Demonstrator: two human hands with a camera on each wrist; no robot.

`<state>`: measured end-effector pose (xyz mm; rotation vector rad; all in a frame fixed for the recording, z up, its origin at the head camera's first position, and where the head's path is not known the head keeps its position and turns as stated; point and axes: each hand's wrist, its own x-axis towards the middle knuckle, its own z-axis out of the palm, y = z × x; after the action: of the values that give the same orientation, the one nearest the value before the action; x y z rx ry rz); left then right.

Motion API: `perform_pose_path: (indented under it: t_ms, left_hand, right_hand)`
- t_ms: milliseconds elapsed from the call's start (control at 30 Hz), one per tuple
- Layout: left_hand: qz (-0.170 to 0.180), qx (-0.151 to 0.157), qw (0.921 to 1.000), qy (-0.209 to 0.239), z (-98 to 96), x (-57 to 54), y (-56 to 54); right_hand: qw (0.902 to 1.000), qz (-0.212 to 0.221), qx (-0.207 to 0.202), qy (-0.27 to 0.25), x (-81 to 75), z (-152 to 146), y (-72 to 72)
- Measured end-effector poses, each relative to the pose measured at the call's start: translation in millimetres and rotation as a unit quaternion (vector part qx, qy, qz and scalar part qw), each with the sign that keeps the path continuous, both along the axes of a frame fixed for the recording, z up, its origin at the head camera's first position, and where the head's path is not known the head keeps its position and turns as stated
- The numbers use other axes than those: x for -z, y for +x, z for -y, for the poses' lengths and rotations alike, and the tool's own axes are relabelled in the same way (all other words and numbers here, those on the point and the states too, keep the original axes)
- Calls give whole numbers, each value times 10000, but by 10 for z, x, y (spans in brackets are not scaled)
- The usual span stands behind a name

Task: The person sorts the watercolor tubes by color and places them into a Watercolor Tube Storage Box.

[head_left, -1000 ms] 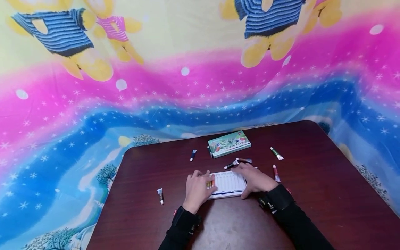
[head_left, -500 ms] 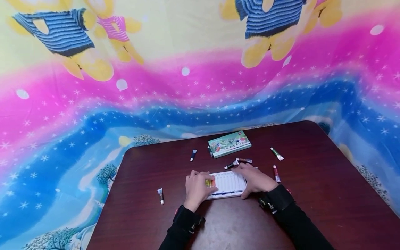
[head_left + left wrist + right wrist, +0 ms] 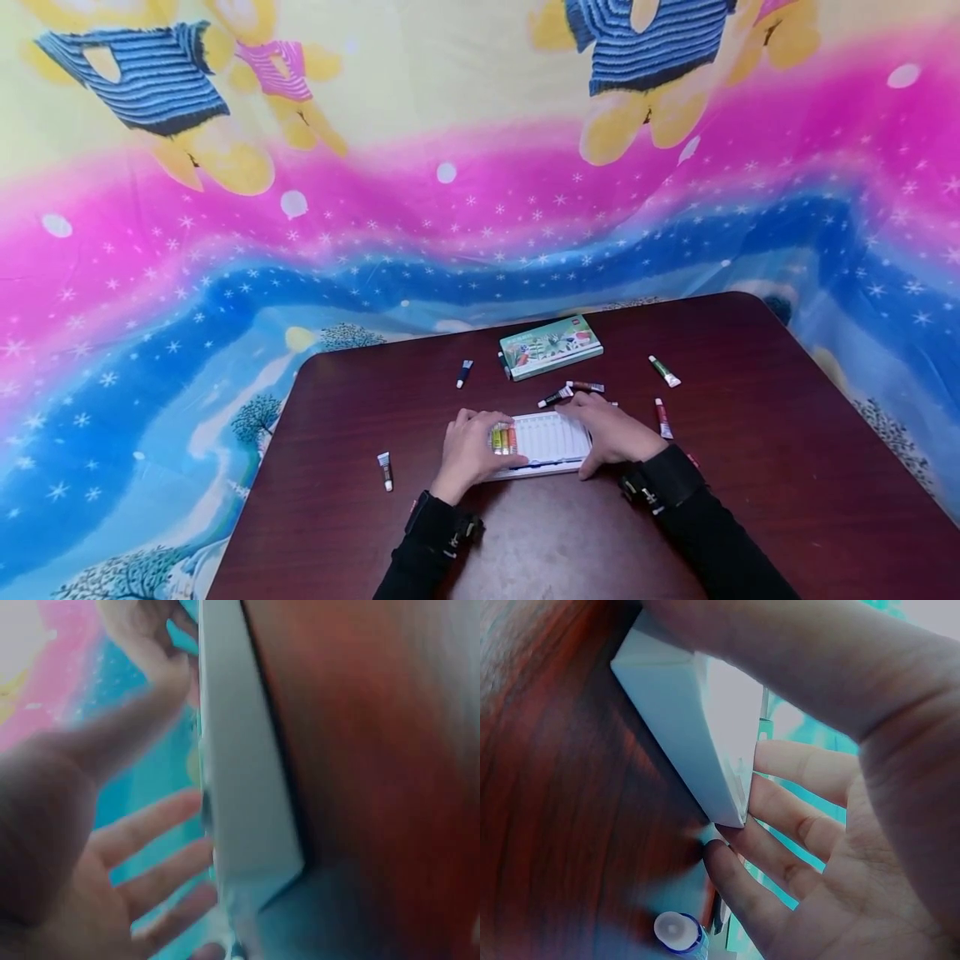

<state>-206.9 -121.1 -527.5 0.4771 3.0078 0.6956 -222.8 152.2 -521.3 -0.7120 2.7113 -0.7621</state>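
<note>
A white paint tray (image 3: pixel 553 437) lies on the table between both hands, with several yellow, orange and red paint tubes (image 3: pixel 503 440) side by side in its left end. My left hand (image 3: pixel 470 450) arches over that end, thumb above the near part and fingers toward the far edge. In the left wrist view its fingers (image 3: pixel 161 889) are spread at the tray's upper edge. My right hand (image 3: pixel 611 427) grips the tray's right end, thumb at the near corner, fingertips at the far one. A white-capped tube (image 3: pixel 676 931) lies beside the right fingertips in the right wrist view.
A green illustrated box (image 3: pixel 551 347) stands at the back of the table. Loose paint tubes lie around: blue (image 3: pixel 464 373), black (image 3: pixel 555 395), brown (image 3: pixel 586 386), green (image 3: pixel 664 370), red (image 3: pixel 663 417), and a dark one (image 3: pixel 386 471) at left. A printed cloth (image 3: pixel 442 217) hangs behind.
My left hand has shifted slightly left, uncovering more of the coloured tubes in the tray. The right hand and the tray look unmoved.
</note>
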Motion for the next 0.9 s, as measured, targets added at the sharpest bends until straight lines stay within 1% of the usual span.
perform_pose_path:
  t_ms: [100, 167, 267, 333, 400, 467, 633, 733, 800, 900]
  left_hand:
    - [303, 511, 9982, -15, 123, 10, -35]
    - [496, 863, 9950, 54, 222, 39, -68]
    - [709, 1303, 9882, 382, 366, 89, -122]
    - [854, 1458, 9837, 609, 444, 117, -152]
    - [954, 1528, 9804, 793, 499, 137, -178]
    - [1006, 1522, 9795, 849, 534, 151, -191]
    - [1026, 1461, 9807, 798, 557, 155, -196]
    - [1029, 1423, 9814, 775, 539, 160, -201]
    - [1023, 1411, 9818, 758, 519, 165, -207]
    - [1067, 1406, 9814, 753, 494, 154, -205]
  right_hand:
    - [10000, 21, 3, -31, -2, 2, 12]
    - [10000, 44, 12, -34, -7, 1, 17]
    - [10000, 43, 40, 40, -20, -2, 16]
    - [9999, 5, 52, 104, -27, -6, 13]
    - [9999, -40, 60, 141, -35, -8, 8]
    - [9999, -83, 29, 137, -45, -4, 11]
    - [10000, -26, -42, 19, -78, -1, 28]
    - [9999, -63, 11, -118, -129, -122, -4]
    - [9993, -272, 208, -178, -174, -298, -44]
    - [9940, -617, 890, -175, -227, -647, -80]
